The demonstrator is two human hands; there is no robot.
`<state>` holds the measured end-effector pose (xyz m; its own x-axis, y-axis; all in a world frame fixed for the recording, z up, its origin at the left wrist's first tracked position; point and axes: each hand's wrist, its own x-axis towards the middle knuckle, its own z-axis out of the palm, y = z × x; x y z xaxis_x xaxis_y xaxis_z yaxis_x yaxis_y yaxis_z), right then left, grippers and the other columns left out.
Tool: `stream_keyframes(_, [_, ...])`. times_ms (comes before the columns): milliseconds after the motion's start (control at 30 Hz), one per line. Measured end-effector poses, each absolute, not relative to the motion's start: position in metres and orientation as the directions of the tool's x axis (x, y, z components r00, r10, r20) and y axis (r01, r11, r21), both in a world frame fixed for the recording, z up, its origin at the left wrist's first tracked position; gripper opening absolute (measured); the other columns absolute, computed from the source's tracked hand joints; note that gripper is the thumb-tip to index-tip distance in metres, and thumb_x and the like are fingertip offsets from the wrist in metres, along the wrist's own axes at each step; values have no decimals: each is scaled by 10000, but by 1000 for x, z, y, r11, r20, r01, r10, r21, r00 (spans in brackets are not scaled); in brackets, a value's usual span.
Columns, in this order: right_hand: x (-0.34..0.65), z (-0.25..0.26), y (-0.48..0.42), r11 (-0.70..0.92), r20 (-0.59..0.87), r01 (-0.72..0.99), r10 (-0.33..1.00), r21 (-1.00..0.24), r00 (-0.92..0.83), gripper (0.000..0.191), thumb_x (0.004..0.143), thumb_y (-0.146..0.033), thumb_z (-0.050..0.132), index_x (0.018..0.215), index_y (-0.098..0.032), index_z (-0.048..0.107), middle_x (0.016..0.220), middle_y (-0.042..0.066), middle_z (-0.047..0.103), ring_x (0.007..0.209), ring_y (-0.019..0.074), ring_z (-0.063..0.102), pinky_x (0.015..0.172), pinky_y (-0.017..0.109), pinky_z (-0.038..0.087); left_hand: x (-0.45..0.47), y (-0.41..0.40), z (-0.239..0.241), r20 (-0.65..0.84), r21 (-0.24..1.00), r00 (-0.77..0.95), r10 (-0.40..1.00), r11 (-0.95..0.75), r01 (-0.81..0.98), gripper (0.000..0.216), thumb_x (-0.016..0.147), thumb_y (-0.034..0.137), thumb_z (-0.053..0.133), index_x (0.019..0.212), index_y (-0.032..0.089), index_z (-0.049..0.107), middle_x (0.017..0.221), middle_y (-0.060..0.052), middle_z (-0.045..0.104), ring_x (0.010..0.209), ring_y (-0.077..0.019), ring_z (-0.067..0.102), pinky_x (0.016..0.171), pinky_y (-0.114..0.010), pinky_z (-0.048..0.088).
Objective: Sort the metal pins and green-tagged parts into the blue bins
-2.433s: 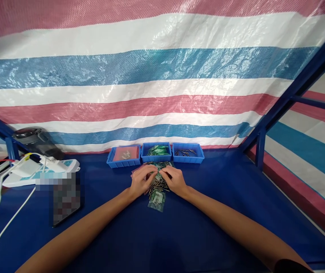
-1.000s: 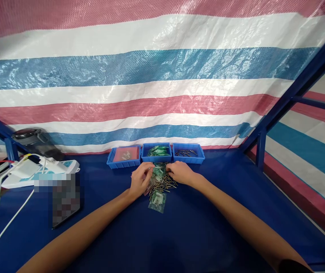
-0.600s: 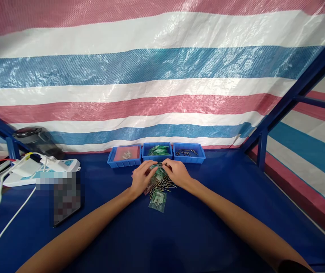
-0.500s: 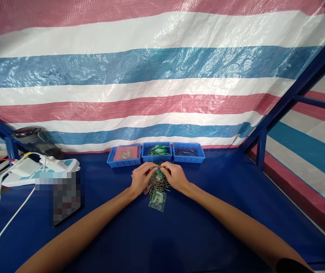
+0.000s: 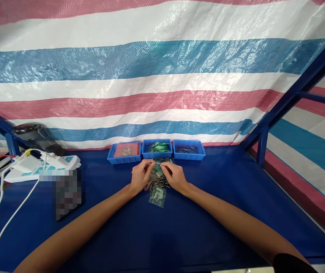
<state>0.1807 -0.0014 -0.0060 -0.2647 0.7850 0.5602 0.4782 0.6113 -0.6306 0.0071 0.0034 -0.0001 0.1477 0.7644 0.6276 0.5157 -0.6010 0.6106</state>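
My left hand [image 5: 141, 176] and my right hand [image 5: 176, 176] face each other over a small heap on the blue table, their thumbs and forefingers pinched. A narrow gap parts the fingertips, and green see-through plastic shows there. Whatever the fingers pinch is too small to make out. Below the hands lies a pile of thin brass-and-dark metal pins, perhaps drill bits [image 5: 159, 182]. In front of the pile lies a small clear green bag [image 5: 157, 197] with pale pieces inside. Reddish plastic [image 5: 149, 184] shows partly behind my left hand.
Three blue bins stand behind my hands: the left bin [image 5: 125, 160] holds a pink sheet with pale pieces, the middle bin [image 5: 156, 155] green bags, the right bin [image 5: 189, 156] dark metal pins. Leftward are a power strip [image 5: 71, 163], cables, a dark bottle [image 5: 37, 138] and a blurred-out tablet-like object [image 5: 68, 195].
My fingertips have moved slightly apart, so more green plastic shows between them. The view has shifted a little. The bins and the small bag in front have stayed put.
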Motion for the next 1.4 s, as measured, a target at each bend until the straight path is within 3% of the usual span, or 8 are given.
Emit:
stream_keyframes(167, [181,-10,-1,598,559,431,797,-675,-231,264,921,-274,420,1123,-169,553,801,43,637,560,119,538,572,235,423,6,6,0,696,483,289,657,-727,488,200,920,249,456,962,165,633,843,-57,657,756,-139,618,680,-233,489])
stream_keyframes(300, [182,-11,-1,602,565,411,795,-685,-222,275,921,-283,423,1157,-181,521,823,43,629,558,117,531,569,239,427,5,7,-3,686,520,296,665,-732,441,218,918,257,462,1056,182,614,857,-50,673,750,-136,636,666,-226,500])
stream_keyframes(433, [182,-10,-1,650,598,406,757,-643,-264,223,918,-298,441,1047,-178,577,778,38,599,557,117,508,569,244,422,6,7,-7,661,590,238,711,-689,420,237,888,290,529,1095,176,551,777,-12,680,632,-112,642,575,-190,494])
stream_keyframes(567, [181,-11,0,702,619,403,710,-587,-335,212,924,-305,440,939,-175,607,758,42,589,578,124,499,579,248,414,6,7,-7,697,529,269,665,-730,434,216,886,314,530,1040,166,563,909,-50,691,725,-127,672,632,-198,512])
stream_keyframes(733, [181,-10,1,697,606,409,716,-589,-346,245,944,-292,403,837,-171,587,730,34,589,636,131,522,627,242,405,4,7,-6,686,500,307,659,-734,460,211,927,284,456,1030,159,590,741,-13,683,572,-92,621,556,-176,479])
stream_keyframes(967, [182,-9,2,645,606,416,758,-641,-242,284,945,-284,397,723,-174,536,633,3,540,576,116,493,581,226,365,7,8,-3,723,407,346,597,-774,485,171,875,292,553,904,157,654,801,-36,712,702,-126,658,676,-207,514])
stream_keyframes(1100, [181,-11,3,647,592,437,758,-625,-275,336,947,-308,396,668,-175,527,588,-5,522,547,110,484,567,227,351,8,6,0,766,376,339,547,-808,455,141,864,245,572,830,140,660,746,-39,700,656,-118,645,641,-204,511])
stream_keyframes(1400, [182,-11,2,702,630,422,707,-573,-321,311,950,-285,386,723,-166,563,613,11,548,553,111,488,560,231,357,6,-2,6,828,358,254,500,-820,447,111,845,161,582,892,153,682,806,-39,723,724,-129,675,706,-211,526])
